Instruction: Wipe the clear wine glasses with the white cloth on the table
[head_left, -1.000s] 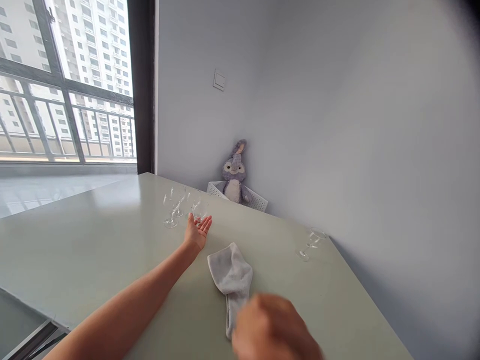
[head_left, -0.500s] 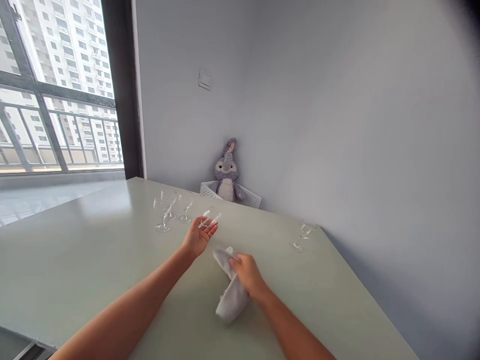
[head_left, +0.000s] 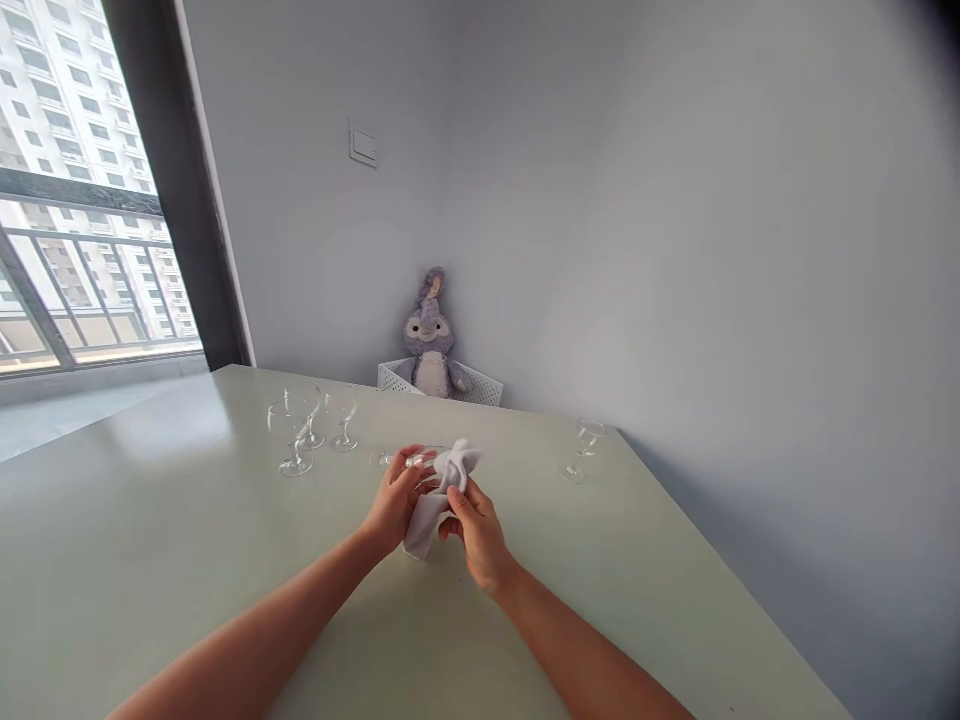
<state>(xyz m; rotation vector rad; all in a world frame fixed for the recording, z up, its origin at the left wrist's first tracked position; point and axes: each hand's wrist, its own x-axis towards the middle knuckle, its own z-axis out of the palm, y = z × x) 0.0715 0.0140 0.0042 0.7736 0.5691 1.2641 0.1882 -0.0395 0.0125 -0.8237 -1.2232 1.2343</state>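
Near the tabletop's far left corner: three clear stemmed glasses (head_left: 304, 435), upright. Mid-tabletop: my left hand (head_left: 395, 498), grip closed on a clear wine glass (head_left: 409, 461), tipped sideways, foot pointing left. My right hand (head_left: 474, 528), grip closed on a crumpled white cloth (head_left: 442, 485) pressed against it. Right edge: one lone glass (head_left: 581, 450).
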